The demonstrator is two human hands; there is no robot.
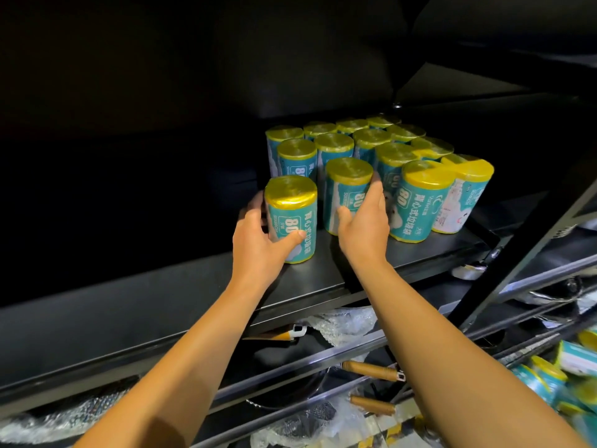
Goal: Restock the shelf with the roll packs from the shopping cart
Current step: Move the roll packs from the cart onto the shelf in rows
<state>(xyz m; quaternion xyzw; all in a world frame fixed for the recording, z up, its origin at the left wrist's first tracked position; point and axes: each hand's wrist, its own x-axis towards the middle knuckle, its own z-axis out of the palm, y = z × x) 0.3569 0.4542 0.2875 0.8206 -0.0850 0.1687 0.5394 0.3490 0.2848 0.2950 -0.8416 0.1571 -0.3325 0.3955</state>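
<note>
Several teal roll packs with yellow tops (365,140) stand upright in rows on a dark shelf (200,292). My left hand (258,240) grips the front-left roll pack (292,208), thumb across its label, the pack standing on the shelf. My right hand (365,221) holds the roll pack beside it (347,185), thumb on the front and fingers round its right side. More packs (420,198) stand to the right, the outermost one (462,195) tilted.
The shelf's left half lies dark and bare. A slanted black upright (523,253) crosses at the right. Lower shelves hold pans with wooden handles (371,370) and plastic wrap. More roll packs (559,379) lie at the bottom right.
</note>
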